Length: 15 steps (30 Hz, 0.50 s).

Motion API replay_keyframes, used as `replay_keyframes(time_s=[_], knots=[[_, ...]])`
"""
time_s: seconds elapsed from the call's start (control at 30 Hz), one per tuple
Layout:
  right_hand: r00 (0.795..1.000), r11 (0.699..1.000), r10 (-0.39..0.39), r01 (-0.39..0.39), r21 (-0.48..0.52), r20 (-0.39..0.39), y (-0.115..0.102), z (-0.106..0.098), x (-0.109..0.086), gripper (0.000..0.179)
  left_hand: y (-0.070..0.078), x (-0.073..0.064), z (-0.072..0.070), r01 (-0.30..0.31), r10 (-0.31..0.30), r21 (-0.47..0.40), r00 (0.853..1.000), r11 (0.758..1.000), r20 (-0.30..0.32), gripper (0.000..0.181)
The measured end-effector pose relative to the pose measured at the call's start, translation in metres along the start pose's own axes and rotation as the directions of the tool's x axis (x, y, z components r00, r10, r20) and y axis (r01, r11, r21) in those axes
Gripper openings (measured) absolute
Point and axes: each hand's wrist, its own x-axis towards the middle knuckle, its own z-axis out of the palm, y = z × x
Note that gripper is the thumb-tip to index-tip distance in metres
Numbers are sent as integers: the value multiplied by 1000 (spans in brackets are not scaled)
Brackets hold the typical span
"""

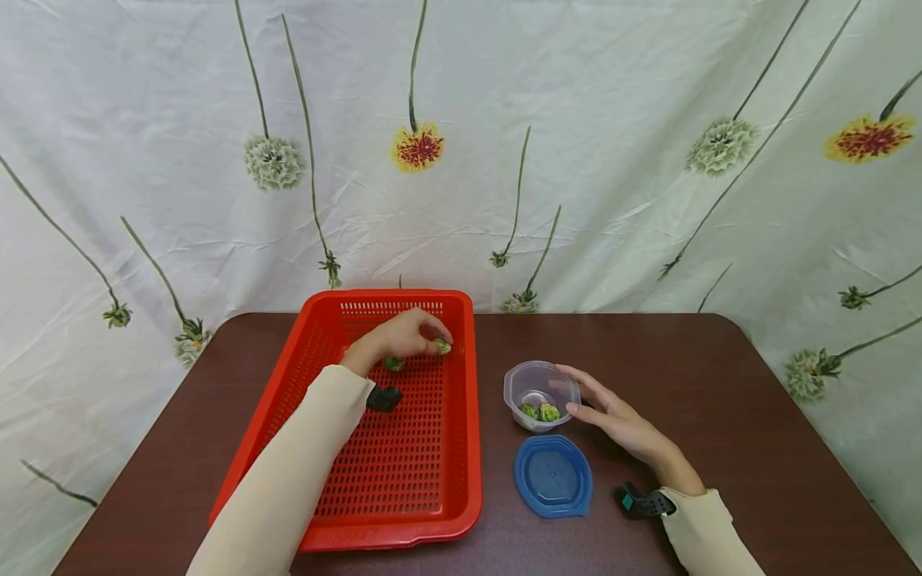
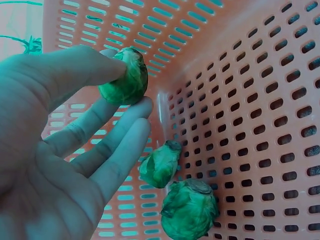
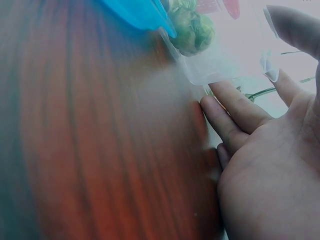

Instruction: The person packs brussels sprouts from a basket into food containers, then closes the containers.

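Between thumb and fingers, my left hand (image 1: 412, 334) pinches a Brussels sprout (image 2: 131, 75) inside the red plastic basket (image 1: 461, 512), near its far right corner. Below that hand, two more Brussels sprouts lie on the basket floor in the left wrist view, a small one (image 2: 161, 164) and a larger one (image 2: 189, 210). My right hand (image 1: 619, 420) holds the right side of a clear plastic container (image 1: 513, 392), thumb in front and fingers spread behind. Two Brussels sprouts (image 1: 549, 412) sit at the container's bottom.
A blue lid (image 1: 553, 477) lies on the dark brown table (image 1: 691, 376), just in front of the clear container. The basket's right wall stands between my left hand and the container. Behind the table hangs a white flowered cloth (image 1: 605, 160).
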Motion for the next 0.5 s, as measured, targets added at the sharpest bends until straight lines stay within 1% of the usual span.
replay_keyframes(time_s=[0.27, 0.5], knots=[[1000, 1000, -9, 9, 0, 0, -1, 0, 0, 60, 5, -2, -3, -4, 4, -106, 1000, 994, 1, 22], [1000, 1000, -7, 7, -4, 2, -1, 0, -1, 60, 7, -6, -8, -30, 28, -110, 999, 993, -22, 23]])
